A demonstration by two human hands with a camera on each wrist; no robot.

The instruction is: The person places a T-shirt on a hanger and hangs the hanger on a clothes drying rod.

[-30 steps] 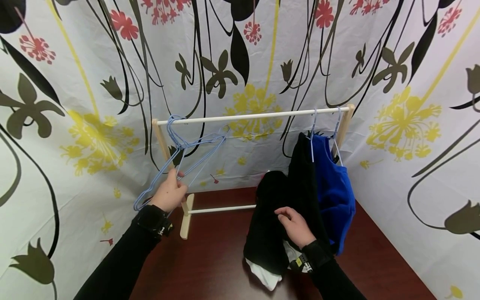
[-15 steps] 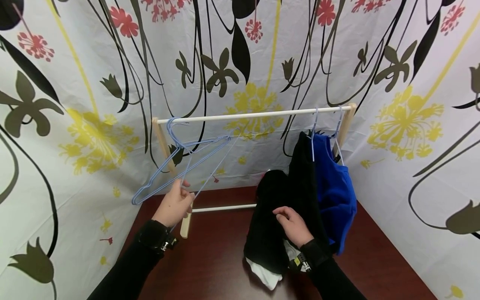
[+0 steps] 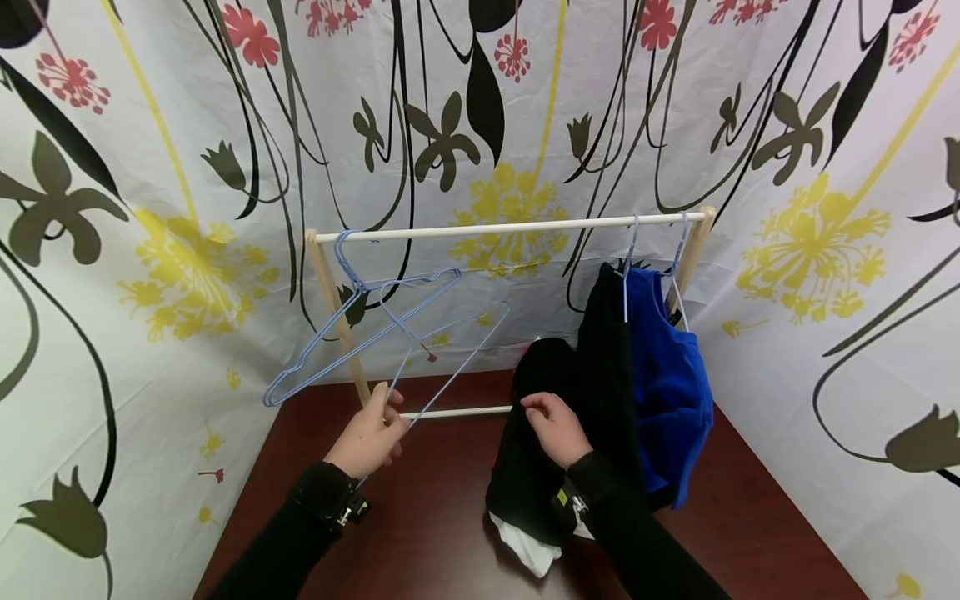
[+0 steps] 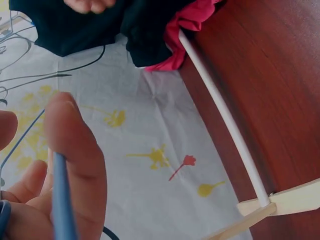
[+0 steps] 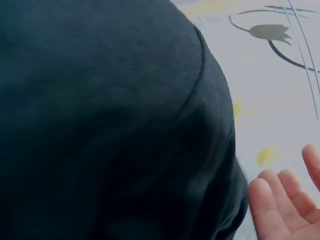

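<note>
left wrist view | hanger [image 4: 63, 200] cut off | pink cloth [image 4: 194, 17] partly hidden | right hand [image 4: 90, 4] cut off

Hanger [image 4: 63, 200]: smooth, plastic-looking.
Black garment [image 3: 528, 483], five o'clock: soft, matt cloth.
Blue garment [image 3: 667, 383], four o'clock: matt cloth.
Rack post [image 3: 327, 283], nine o'clock: matt wood.
Table [image 3: 435, 525], six o'clock: smooth, glossy.

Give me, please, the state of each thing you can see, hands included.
Left hand: gripping a hanger
That hanger: bare, off the rail
Other light blue hangers: hooked on the rail, bare
Right hand: holding nothing, fingers relaxed
Rack: standing upright
Blue garment: hung up
Black garment beside it: hung up
Black clothing in front: heaped
White cloth: partly covered
Pink cloth: partly hidden
</note>
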